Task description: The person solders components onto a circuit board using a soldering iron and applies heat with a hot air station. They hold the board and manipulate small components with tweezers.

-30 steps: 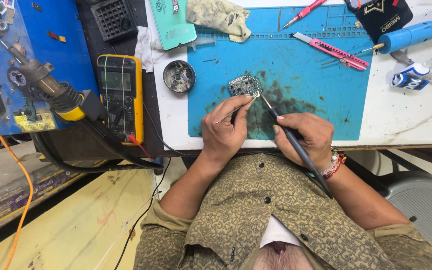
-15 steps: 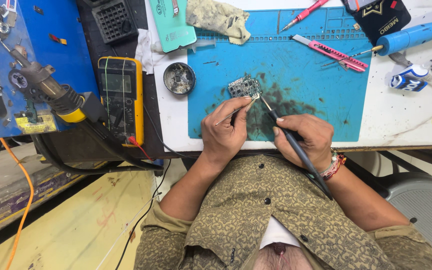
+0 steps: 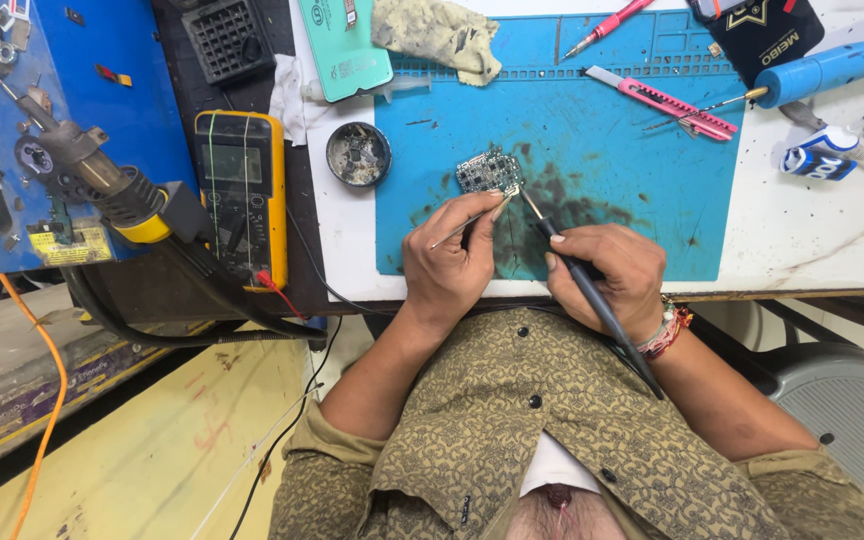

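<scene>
Pinched between my left hand's (image 3: 452, 265) thumb and fingers is a thin strand of solder wire (image 3: 467, 220), whose free end reaches up to the lower right edge of the small green circuit board (image 3: 488, 172). My right hand (image 3: 607, 275) is closed in a pen grip around a black soldering iron (image 3: 577, 275), its metal tip slanting up and left to touch the same corner of the board, while its handle runs down and right past my wrist, which wears a beaded bracelet (image 3: 664, 333). That board lies flat near the middle of the frame on the blue work mat (image 3: 632, 180), just above both hands and beside dark scorch stains on the mat. Left of the mat, on the white tabletop, stands a small round tin (image 3: 358, 154) with dark residue in it, and further left a yellow multimeter (image 3: 240, 195) lies face up. Toward the upper right of the frame a pink utility knife (image 3: 664, 100) rests on the mat, with a blue-handled tool (image 3: 832, 65) beyond it. A crumpled tan cloth (image 3: 437, 35) lies at the top centre, with a teal phone back cover (image 3: 345, 45) just left of it.
</scene>
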